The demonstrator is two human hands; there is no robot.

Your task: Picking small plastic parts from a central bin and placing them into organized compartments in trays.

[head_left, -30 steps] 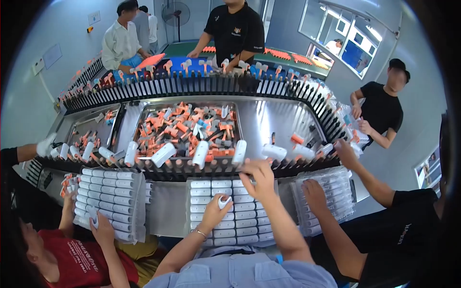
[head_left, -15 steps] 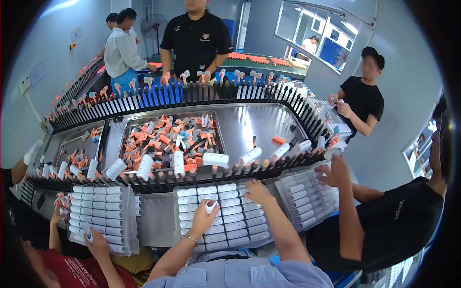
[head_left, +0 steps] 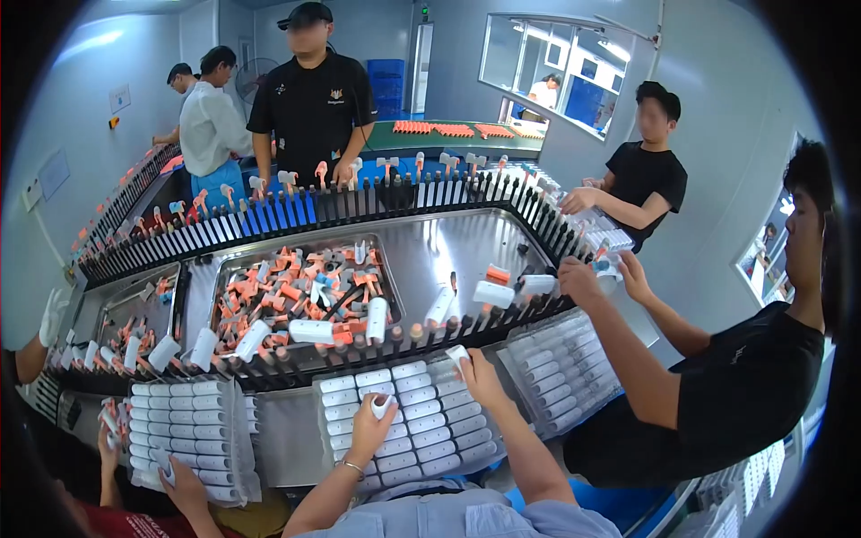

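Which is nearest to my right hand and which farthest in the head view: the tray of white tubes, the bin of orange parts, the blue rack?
From the right hand:
1. Tray of white tubes, directly beneath.
2. Bin of orange parts, ahead, leftward.
3. Blue rack, far side.

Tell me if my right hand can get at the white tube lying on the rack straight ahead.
Probably yes. The right hand, already holding a white piece, sits at the tray's far edge, and the white tube lies just beyond on the black rack with nothing between.
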